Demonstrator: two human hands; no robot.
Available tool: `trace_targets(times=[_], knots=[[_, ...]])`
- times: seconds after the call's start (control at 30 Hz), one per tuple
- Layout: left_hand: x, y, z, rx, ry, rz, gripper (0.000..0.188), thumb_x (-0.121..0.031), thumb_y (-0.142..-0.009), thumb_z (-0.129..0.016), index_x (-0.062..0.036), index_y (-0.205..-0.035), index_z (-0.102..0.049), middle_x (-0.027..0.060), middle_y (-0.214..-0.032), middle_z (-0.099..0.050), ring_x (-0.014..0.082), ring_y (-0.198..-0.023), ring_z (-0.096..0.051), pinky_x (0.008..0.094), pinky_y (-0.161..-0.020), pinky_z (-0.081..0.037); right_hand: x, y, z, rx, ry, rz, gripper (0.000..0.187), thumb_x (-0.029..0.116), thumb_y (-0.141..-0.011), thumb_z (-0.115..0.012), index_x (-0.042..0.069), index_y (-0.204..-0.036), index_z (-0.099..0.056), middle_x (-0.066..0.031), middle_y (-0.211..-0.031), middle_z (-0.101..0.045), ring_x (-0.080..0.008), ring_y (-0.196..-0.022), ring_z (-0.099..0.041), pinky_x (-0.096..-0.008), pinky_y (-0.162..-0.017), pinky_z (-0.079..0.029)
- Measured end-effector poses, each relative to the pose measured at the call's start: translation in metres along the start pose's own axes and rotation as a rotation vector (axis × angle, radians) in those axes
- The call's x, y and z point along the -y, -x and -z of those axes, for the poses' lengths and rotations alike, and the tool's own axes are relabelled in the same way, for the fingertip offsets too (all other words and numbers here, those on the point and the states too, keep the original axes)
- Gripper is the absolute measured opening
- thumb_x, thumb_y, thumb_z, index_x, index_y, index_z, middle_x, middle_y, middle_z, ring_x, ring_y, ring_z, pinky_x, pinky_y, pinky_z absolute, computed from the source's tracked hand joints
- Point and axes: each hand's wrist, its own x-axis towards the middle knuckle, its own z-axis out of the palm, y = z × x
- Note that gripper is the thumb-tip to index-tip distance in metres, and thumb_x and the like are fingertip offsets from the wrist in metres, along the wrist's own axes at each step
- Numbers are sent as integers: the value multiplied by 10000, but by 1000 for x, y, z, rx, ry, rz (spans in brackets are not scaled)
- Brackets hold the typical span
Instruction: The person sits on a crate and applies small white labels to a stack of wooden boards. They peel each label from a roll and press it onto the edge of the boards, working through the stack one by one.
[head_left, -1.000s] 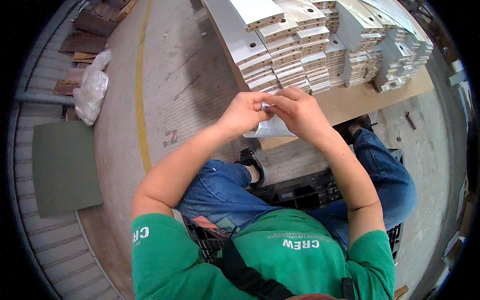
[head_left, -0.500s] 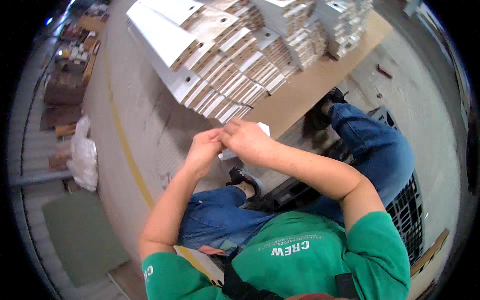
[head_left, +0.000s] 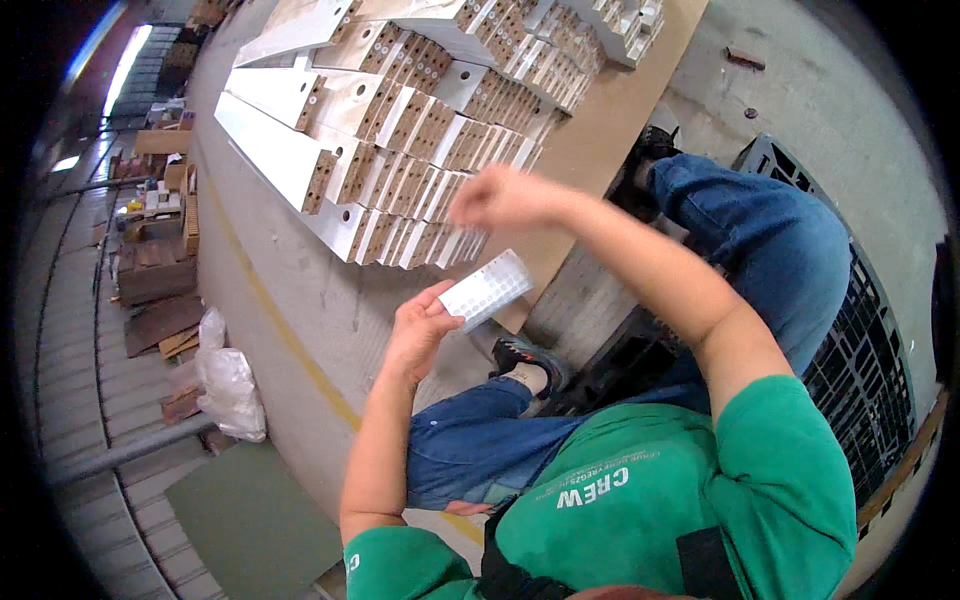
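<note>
The right hand [head_left: 500,197] is motion-blurred; its fingers cannot be told apart, nor whether they pinch anything. The left hand [head_left: 420,328] holds a white dotted sheet [head_left: 487,289]; what the dots are is too small to tell. The sheet's near corner is covered by the thumb. Beyond the right hand, the stacked white panels [head_left: 400,110] run off the top edge. The holes in their ends are too fine to count.
</note>
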Motion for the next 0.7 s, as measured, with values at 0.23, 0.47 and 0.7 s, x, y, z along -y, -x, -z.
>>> trace_targets(times=[0.23, 0.47, 0.7], knots=[[9, -9, -2, -19, -127, 19, 576, 108, -713, -613, 67, -1257, -429, 143, -1132, -601, 177, -1012, -580, 277, -897, -435, -89, -56, 76, -574, -313, -62, 106, 138, -826, -625, 48, -882, -618, 16, -782, -594, -65, -689, -518, -232, -634, -443], [9, -20, -5, 3, -156, 30, 543, 96, -737, -604, 62, -1253, -438, 151, -1139, -596, 183, -1040, -571, 283, -914, -431, -108, -72, 73, -671, -152, 26, 108, 147, -835, -616, 51, -884, -623, 25, -758, -583, -59, -695, -503, -233, -641, -436], [7, -23, -7, 42, -179, 54, 532, 97, -743, -600, 54, -1250, -446, 151, -1135, -599, 183, -1032, -579, 281, -907, -442, -107, -73, 73, -707, -67, 33, 138, 177, -813, -630, 48, -861, -636, -11, -731, -608, -88, -670, -538, -255, -631, -455]])
